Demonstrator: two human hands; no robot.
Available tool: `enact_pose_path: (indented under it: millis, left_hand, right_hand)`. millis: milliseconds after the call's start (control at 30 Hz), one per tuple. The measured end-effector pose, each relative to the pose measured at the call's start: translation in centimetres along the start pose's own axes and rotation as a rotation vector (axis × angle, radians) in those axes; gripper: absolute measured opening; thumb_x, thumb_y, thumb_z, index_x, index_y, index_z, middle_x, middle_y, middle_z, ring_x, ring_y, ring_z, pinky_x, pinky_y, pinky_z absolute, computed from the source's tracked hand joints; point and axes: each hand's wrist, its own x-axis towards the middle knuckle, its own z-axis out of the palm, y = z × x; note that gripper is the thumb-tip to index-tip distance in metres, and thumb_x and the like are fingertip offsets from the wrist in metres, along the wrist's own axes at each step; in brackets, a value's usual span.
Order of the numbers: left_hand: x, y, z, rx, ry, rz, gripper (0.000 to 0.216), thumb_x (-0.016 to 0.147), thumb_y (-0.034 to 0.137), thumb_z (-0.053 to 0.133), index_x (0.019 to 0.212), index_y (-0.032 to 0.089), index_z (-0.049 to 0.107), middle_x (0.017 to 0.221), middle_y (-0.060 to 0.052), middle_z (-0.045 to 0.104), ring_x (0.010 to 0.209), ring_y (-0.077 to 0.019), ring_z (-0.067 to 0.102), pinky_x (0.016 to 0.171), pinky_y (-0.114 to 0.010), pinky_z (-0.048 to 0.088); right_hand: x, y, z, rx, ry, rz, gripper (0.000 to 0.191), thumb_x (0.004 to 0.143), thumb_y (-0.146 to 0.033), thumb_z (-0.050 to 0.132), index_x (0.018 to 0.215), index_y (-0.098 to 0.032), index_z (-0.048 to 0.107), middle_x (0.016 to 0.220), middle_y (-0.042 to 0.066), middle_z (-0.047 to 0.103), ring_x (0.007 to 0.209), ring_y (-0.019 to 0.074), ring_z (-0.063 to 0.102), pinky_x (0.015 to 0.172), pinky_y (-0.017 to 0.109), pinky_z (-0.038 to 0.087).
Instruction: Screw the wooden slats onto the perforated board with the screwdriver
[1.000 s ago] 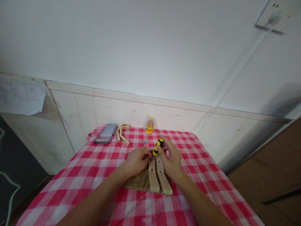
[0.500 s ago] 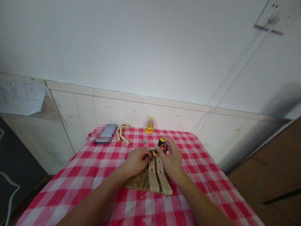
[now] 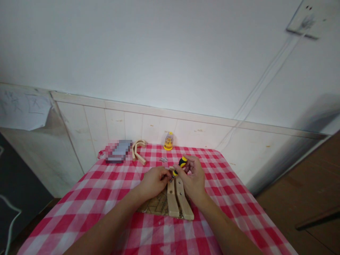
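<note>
My right hand (image 3: 193,175) grips a yellow-and-black screwdriver (image 3: 182,162), tilted with its tip down to the left. The tip meets the upper part of the left of two bent wooden pieces (image 3: 173,206). Close to that tip, the fingers of my left hand (image 3: 156,180) are pinched together over the wood; whether they hold a small screw is too small to tell. A second bent wooden piece (image 3: 187,209) lies alongside on the right, with dark holes or screw heads in it. Under both pieces is a brown patterned board (image 3: 151,207), partly covered by my left hand.
Near the wall stands a yellow bit case (image 3: 168,142) with a clear top. Several small metal screws (image 3: 163,160) lie in front of it. Further left are curved wooden pieces (image 3: 139,157) and a blurred-out flat object (image 3: 120,150). A checked cloth (image 3: 111,198) covers the table.
The screwdriver handle leans slightly more to the right, and my right fingers have shifted a little on it. My left hand stays in nearly the same place.
</note>
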Motion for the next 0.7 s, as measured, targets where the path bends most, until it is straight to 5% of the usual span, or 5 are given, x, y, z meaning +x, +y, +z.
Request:
enact_pose_path:
  millis: [333,700]
  left_hand:
    - [0.0,0.1,0.0,0.018,-0.019,-0.012,0.019,0.082,0.018,0.052,0.082,0.018,0.071,0.086,-0.005,0.074,0.083,-0.0216,0.068,0.074,-0.03,0.05]
    - [0.0,0.5,-0.2,-0.008,-0.024,-0.031,0.021,0.08,0.015,0.052,0.083,0.019,0.072,0.09,-0.004,0.076,0.086,-0.0212,0.069,0.077,-0.03,0.05]
  right_hand:
    - [-0.1,-0.8,-0.7,-0.049,-0.113,-0.11,0.033,0.089,-0.022,0.062,0.121,-0.025,0.055,0.095,0.003,0.068,0.075,0.0166,0.064,0.066,0.03,0.052]
    - [-0.9,-1.1,-0.8,0.0,-0.041,-0.137,0.029,0.088,-0.022,0.063,0.116,-0.025,0.054,0.083,0.0,0.063,0.069,0.0157,0.062,0.062,0.029,0.052]
